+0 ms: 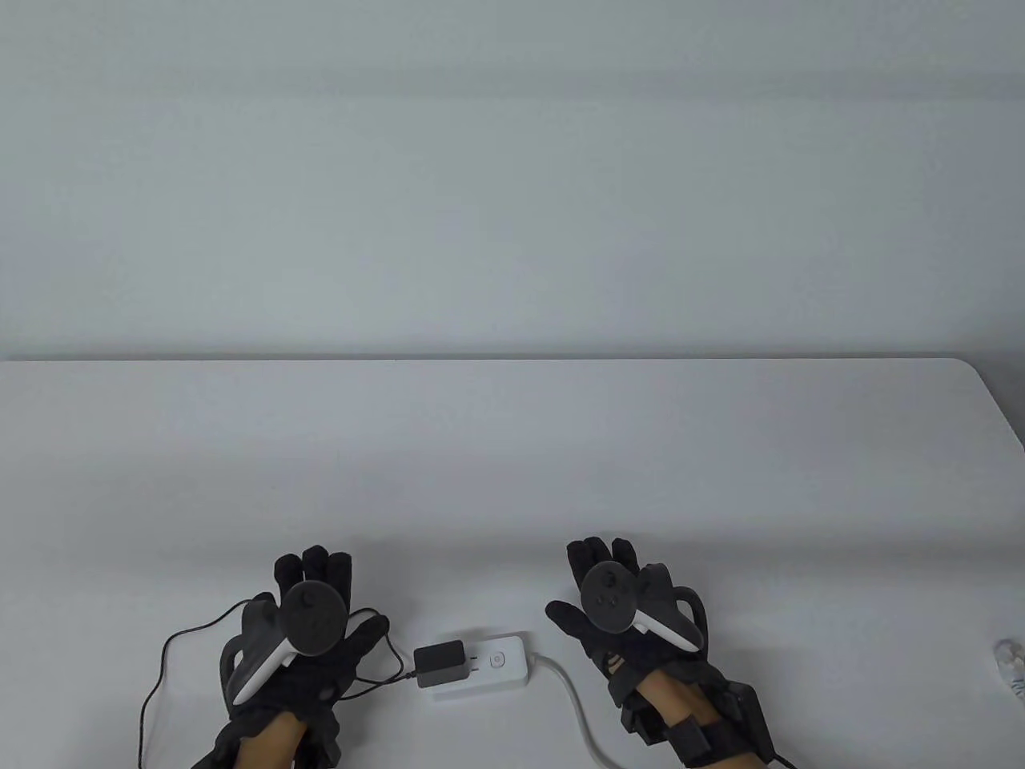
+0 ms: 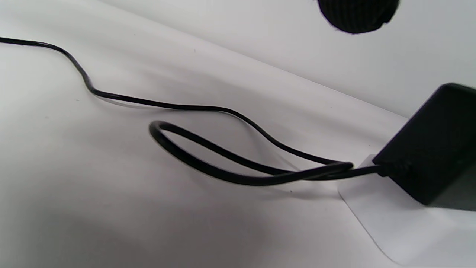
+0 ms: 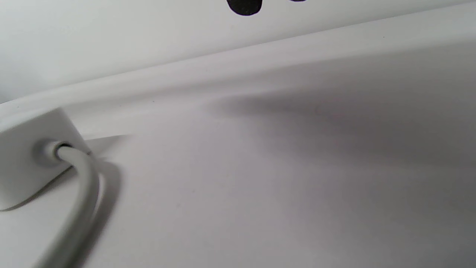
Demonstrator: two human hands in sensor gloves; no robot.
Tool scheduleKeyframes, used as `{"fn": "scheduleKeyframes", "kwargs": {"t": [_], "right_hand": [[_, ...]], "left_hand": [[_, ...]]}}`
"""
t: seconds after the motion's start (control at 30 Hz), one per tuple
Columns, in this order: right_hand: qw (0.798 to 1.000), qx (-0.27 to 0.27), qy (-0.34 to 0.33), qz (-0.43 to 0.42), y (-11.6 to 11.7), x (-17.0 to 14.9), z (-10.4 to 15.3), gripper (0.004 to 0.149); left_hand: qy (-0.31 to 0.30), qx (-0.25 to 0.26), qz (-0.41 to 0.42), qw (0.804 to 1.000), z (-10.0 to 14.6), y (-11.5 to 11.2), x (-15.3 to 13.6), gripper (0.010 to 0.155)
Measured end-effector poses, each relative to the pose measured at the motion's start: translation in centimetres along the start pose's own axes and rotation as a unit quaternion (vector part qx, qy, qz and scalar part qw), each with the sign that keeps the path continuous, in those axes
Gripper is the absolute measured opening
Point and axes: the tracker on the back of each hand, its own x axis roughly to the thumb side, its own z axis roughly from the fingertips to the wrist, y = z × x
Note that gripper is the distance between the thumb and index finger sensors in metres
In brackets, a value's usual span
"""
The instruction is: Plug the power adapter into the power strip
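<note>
White counter (image 1: 512, 448), pale wall behind. Power strip (image 1: 500, 669), white, lies near the counter's front edge between the two hands. Power adapter (image 1: 440, 664), black block, sits on the strip's left end; from the table view a socket's slots show just to its right, whether its prongs are fully seated cannot be told. Left wrist view shows the adapter's black body (image 2: 431, 149) standing on the strip's white top. Thin black cord (image 1: 168, 649) leaves the adapter's left side, loops once close by, then curves away under and around the left hand toward the front edge. White cable (image 1: 576, 705) exits the strip's right end and runs to the front edge. Left hand (image 1: 308, 633): palm down, grip apart, fingers spread, holding nothing, just left of the adapter. Right hand (image 1: 621, 609): palm down, grip apart, fingers extended, holding nothing, just right of the strip, not touching it.
</note>
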Motion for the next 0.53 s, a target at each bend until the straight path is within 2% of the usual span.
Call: {"fn": "scheduleKeyframes", "kwargs": {"t": [0.53], "right_hand": [[0.999,0.031,-0.012,0.02,0.86,0.39,-0.17,0.086]], "left_hand": [[-0.01,-0.027,-0.015,0.999,0.21,-0.49,0.65,0.091]]}}
